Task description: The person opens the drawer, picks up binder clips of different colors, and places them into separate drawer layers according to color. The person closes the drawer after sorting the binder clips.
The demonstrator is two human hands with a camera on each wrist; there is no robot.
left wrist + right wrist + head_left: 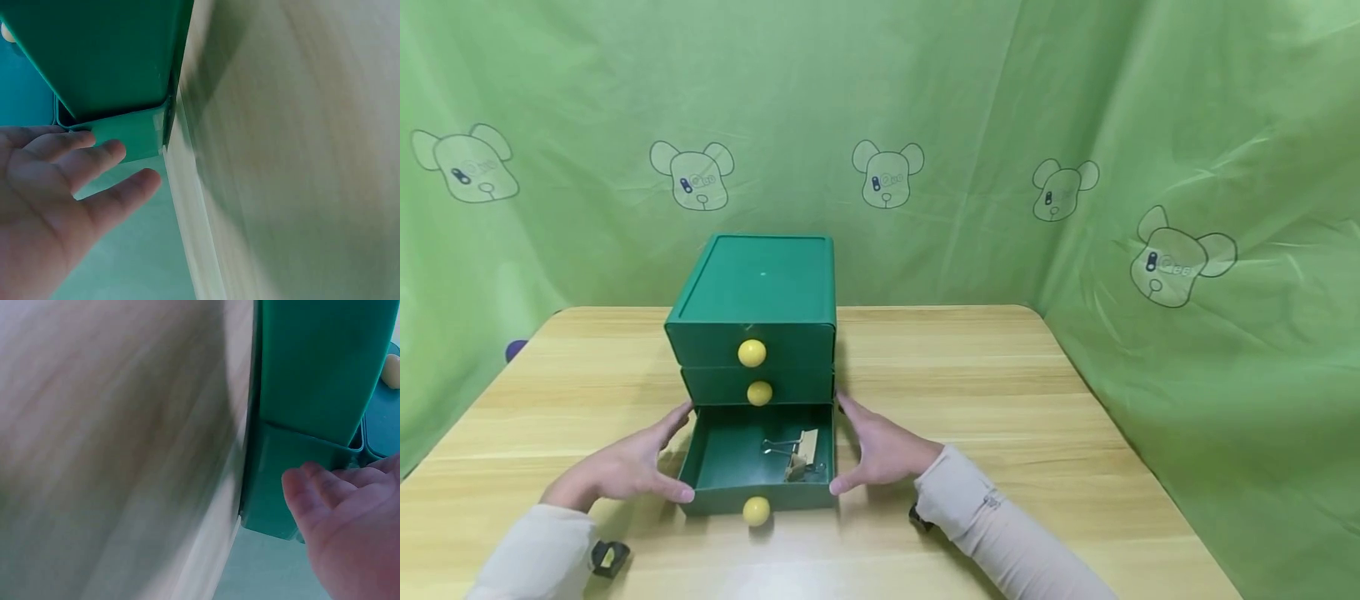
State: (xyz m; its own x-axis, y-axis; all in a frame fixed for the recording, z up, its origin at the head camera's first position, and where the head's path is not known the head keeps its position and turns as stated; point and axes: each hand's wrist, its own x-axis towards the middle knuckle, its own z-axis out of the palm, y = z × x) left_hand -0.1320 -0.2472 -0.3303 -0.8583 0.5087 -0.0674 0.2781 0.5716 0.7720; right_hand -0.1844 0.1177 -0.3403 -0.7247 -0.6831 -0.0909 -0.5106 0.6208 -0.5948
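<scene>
A green drawer cabinet (756, 279) with yellow round knobs stands on the table, its bottom drawer (730, 458) pulled out toward me. Gold binder clips (806, 448) lie in the right part of that drawer, their wire handles showing. My left hand (632, 465) is at the drawer's left side, thumb at the front corner and fingers stretched toward the cabinet. On the opposite side my right hand (883, 446) mirrors it, thumb at the front right corner. Straight fingers (125, 194) show beside the cabinet in the left wrist view. In the right wrist view, fingertips (297, 481) overlap the cabinet's side.
The two upper drawers, with knobs (752, 352) on their fronts, are closed. Light wooden tabletop (955, 367) extends around the cabinet. Behind and to the right hangs a green curtain (805, 92) printed with bear heads. A purple round thing (516, 349) shows past the table's left edge.
</scene>
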